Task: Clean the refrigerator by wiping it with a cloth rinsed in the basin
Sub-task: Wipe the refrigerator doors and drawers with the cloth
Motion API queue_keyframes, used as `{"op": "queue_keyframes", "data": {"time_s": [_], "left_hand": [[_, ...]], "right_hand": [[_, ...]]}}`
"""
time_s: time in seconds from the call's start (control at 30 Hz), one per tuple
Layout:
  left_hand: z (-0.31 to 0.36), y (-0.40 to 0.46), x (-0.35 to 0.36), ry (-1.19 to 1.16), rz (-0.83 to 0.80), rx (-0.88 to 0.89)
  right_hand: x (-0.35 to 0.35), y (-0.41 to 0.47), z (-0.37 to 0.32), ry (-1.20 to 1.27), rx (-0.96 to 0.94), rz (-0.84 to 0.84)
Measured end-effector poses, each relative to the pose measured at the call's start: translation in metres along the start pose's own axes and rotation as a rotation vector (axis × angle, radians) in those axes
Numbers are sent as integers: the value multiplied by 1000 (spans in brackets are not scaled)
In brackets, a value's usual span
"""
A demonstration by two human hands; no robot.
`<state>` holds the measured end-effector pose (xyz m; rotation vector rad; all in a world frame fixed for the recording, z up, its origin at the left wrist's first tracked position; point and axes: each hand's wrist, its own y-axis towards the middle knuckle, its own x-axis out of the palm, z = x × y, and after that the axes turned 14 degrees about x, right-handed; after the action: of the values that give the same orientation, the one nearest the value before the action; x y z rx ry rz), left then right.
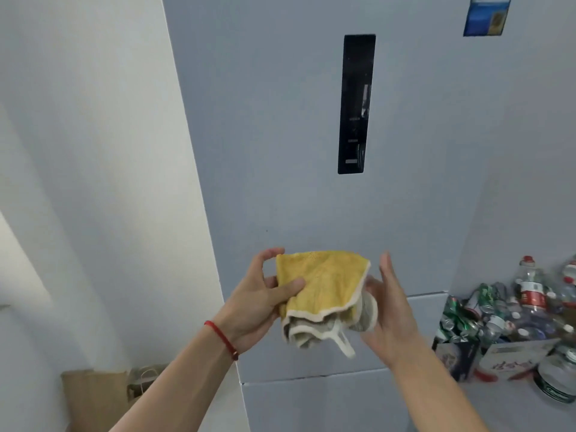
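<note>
1. The cloth (324, 291), yellow on its upper face with a pale trim and a grey underside, is bunched in the air between my two hands, just in front of the lower part of the refrigerator (280, 151) door and not touching it.
2. My left hand (265, 304) grips the cloth's left edge: the thumb lies across the yellow face and the fingers (271, 255) curl behind it.
3. My right hand (389, 310) is at the cloth's right side with fingers straight and spread, the palm cupping the hanging grey fold. I judge it to be supporting or refolding the cloth, not gripping it.
4. A small loop dangles from the cloth's near edge.
5. The refrigerator door fills the far middle of the view, with a dark vertical panel (357, 104) set into it and a blue sticker (486, 15) at far top right. A seam to a lower drawer runs just below my hands.
6. The basin is not in view, and I cannot tell whether the cloth is wet.
7. Progress, as I judge it: the cloth is in hand and being readied, but no streaks or damp patches on the door show how much has been wiped. Wiping, and any further rinsing, appear to remain.
8. To the right, a box of crushed cans and plastic bottles (511, 319) stands beside the refrigerator; at near left, paper bags (103, 397) sit on the floor against the wall.
</note>
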<state>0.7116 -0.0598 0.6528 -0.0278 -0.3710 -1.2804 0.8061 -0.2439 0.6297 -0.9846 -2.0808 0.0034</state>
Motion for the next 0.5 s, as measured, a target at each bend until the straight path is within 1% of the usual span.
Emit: {"op": "queue_keyframes", "data": {"time_s": [0.03, 0.13, 0.17, 0.2, 0.23, 0.3, 0.37, 0.4, 0.47, 0.5], "left_hand": [[5, 8, 9, 106, 28, 60], [16, 30, 29, 482, 72, 178], [24, 37, 33, 599, 79, 220], [34, 45, 38, 707, 98, 279], [46, 51, 41, 822, 127, 345], [80, 66, 49, 1011, 211, 533], [112, 76, 53, 1069, 293, 699], [137, 83, 48, 1079, 343, 798], [173, 94, 42, 1117, 396, 908], [189, 99, 39, 1134, 416, 939]], "right_hand": [[2, 2, 2, 104, 39, -18], [17, 4, 2, 196, 130, -110], [24, 4, -5, 237, 139, -145], [32, 3, -18, 260, 105, -174], [40, 0, -32, 277, 48, -179], [62, -6, -65, 245, -103, -198], [80, -13, -93, 164, -299, -190], [102, -15, -109, 81, -408, -211], [139, -19, -134, -63, -639, -180], [158, -14, -142, -152, -791, -143]]}}
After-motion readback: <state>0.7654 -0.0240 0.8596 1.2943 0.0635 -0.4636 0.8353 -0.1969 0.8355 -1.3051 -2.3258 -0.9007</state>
